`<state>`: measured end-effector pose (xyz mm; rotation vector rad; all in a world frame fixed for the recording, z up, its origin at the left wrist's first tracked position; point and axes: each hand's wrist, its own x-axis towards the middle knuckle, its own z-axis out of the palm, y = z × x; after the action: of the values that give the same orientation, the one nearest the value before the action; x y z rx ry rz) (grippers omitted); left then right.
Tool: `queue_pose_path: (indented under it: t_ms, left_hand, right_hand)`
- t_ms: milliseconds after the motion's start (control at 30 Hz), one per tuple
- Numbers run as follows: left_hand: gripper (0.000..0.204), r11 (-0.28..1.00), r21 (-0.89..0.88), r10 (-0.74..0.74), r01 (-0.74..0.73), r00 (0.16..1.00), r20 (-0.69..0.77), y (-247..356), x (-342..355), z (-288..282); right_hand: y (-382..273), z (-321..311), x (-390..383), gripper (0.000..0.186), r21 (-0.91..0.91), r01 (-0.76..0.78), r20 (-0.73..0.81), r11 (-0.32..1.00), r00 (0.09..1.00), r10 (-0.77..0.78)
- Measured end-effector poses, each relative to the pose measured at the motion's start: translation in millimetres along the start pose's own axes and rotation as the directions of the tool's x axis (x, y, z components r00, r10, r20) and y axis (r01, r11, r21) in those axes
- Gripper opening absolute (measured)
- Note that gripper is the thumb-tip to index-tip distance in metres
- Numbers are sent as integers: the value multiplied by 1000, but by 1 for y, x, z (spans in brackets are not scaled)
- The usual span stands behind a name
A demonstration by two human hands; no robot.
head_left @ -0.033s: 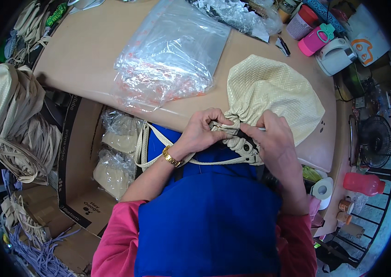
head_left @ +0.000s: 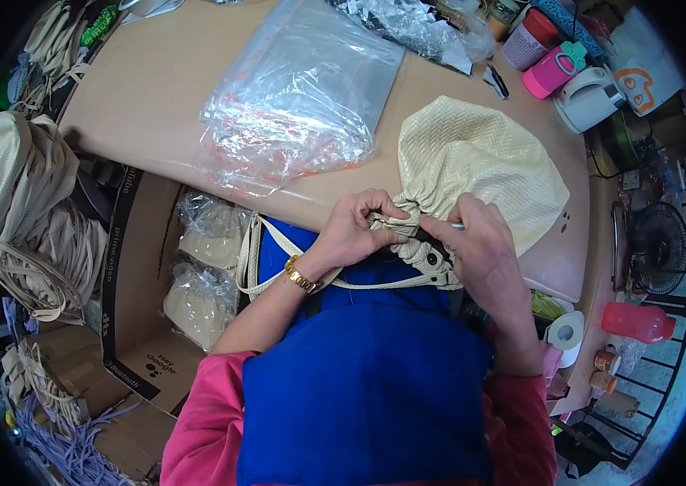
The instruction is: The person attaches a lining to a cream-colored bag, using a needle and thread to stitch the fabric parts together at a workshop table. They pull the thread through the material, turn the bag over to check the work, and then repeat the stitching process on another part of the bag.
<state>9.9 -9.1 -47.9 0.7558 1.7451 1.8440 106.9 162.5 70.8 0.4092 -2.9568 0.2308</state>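
A cream woven-texture bag (head_left: 484, 166) lies over the right front of the table, its gathered neck toward me. My left hand (head_left: 361, 229) pinches a small folded band (head_left: 398, 229) at the neck between thumb and fingers. My right hand (head_left: 484, 255) is closed at the other end of that band, thumb and forefinger pressed against it; the fingertips partly hide what they grip. Below the hands, the ruffled edge (head_left: 417, 256) with dark eyelets hangs over my blue apron (head_left: 363, 389). A long cream strap (head_left: 359, 285) loops across my lap to the left.
Clear plastic sleeves (head_left: 302, 97) lie on the tan table (head_left: 148, 105). On the left, a cardboard box (head_left: 136, 275) holds wrapped cream bags (head_left: 197, 312), beside a pile of cream bags (head_left: 23, 186). Bottles and a white kettle (head_left: 590, 97) stand at the far right.
My right hand has turned slightly at the band, its fingers shifting a little. My left hand and the bag look unmoved.
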Motion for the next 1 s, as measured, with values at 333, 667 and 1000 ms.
queue_pose_path:
  t_ms: [333, 667, 1000]
  left_hand:
    - [31, 998, 62, 25, -29, 998, 60, 19, -4, -5]
    - [45, 999, -28, 18, -18, 1000, 10, 13, -17, -3]
    - [40, 505, 650, 594, -568, 775, 215, 7, -4, -7]
  right_hand:
    - [1, 14, 2, 19, 187, -46, -94, 981, 993, 64]
    - [12, 32, -4, 18, 146, -12, -234, 989, 971, 46]
    - [38, 45, -15, 15, 965, -121, -1, 234, 885, 465]
